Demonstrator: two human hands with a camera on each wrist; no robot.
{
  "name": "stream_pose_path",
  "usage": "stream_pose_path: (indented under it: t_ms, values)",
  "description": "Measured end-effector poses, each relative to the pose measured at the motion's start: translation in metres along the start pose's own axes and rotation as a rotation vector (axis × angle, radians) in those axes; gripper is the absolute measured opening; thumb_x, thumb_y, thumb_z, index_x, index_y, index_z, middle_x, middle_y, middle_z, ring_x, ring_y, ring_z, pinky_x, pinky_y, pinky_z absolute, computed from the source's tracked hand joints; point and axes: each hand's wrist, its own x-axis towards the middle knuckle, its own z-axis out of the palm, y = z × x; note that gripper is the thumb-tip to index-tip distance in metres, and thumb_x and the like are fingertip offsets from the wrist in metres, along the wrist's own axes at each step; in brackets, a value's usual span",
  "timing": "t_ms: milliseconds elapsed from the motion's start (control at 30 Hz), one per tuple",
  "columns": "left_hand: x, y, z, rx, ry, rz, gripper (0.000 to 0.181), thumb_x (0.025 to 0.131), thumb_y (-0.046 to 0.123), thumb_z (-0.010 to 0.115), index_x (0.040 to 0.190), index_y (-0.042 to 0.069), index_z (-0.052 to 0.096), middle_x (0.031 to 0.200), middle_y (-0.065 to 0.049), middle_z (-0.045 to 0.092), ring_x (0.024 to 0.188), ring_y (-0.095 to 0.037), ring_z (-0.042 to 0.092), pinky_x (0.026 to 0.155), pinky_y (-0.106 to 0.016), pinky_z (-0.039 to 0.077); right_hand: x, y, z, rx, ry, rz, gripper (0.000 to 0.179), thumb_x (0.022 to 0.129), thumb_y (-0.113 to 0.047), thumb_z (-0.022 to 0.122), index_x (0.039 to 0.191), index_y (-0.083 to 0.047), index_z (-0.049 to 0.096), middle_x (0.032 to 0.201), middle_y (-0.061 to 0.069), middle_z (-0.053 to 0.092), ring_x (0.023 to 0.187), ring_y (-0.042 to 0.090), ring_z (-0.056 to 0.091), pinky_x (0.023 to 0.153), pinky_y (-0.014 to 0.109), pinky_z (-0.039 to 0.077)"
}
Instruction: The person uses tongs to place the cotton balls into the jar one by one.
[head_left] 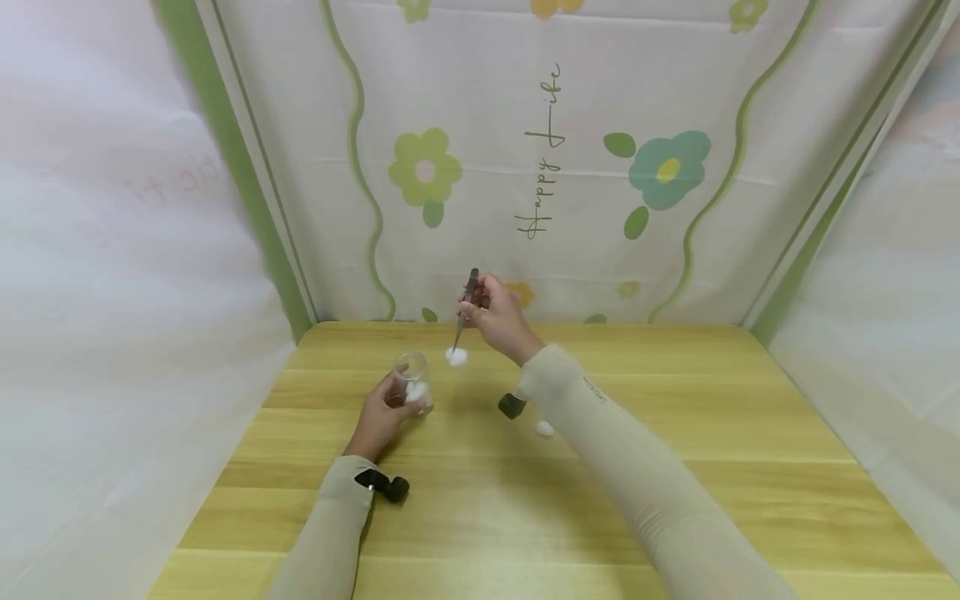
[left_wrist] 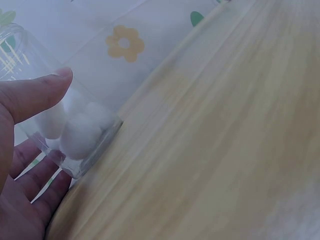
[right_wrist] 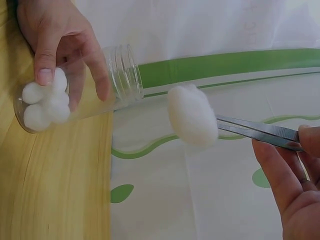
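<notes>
My left hand (head_left: 381,421) holds a clear jar (head_left: 411,364) that stands upright on the table, thumb on one side and fingers round the other. Several white cotton balls (right_wrist: 47,102) lie at the bottom of the jar, seen through its wall. My right hand (head_left: 502,321) pinches metal tweezers (right_wrist: 260,132) between thumb and fingers, tips pointing down. Between the tips is one cotton ball (right_wrist: 192,116), held in the air to the right of the jar's open mouth and apart from it. The left wrist view shows the left thumb (left_wrist: 42,95) against the jar.
Another cotton ball (head_left: 545,428) lies on the wooden table (head_left: 720,417), beside the right forearm. A flower-printed curtain (head_left: 480,108) hangs behind the table's back edge, and pale cloth walls stand at both sides. Black wrist cameras sit on both wrists.
</notes>
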Motion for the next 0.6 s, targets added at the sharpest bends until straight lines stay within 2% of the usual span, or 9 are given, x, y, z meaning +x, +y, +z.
stream_pose_path:
  t_ms: [267,467,600]
  values:
    - [-0.002,0.002,-0.001,0.039,0.021,-0.006,0.069,0.079,0.027,0.083,0.14,0.022,0.051,0.116,-0.01,0.063,0.109,-0.027,0.059,0.095,-0.044,0.047,0.005,-0.002,0.008,0.007,-0.006,0.004,0.019,0.094,0.005,0.059,0.111,0.001,0.051,0.106,0.023,0.057,0.089,0.027,0.061,0.073,0.036,0.058]
    - [-0.001,0.002,-0.001,0.014,0.017,0.001,0.065,0.079,0.025,0.083,0.137,0.02,0.054,0.117,-0.011,0.063,0.109,-0.028,0.058,0.096,-0.046,0.046,0.008,-0.002,0.014,0.002,-0.001,-0.012,0.02,0.093,0.007,0.059,0.111,0.007,0.05,0.101,0.018,0.058,0.087,0.028,0.062,0.072,0.036,0.058]
    - [0.0,0.002,-0.001,0.007,0.004,-0.008,0.067,0.079,0.024,0.083,0.139,0.019,0.052,0.12,-0.013,0.061,0.111,-0.03,0.057,0.097,-0.047,0.045,0.011,0.001,0.016,0.0,-0.007,-0.006,0.019,0.094,0.006,0.059,0.111,0.005,0.05,0.101,0.017,0.057,0.088,0.028,0.061,0.072,0.036,0.058]
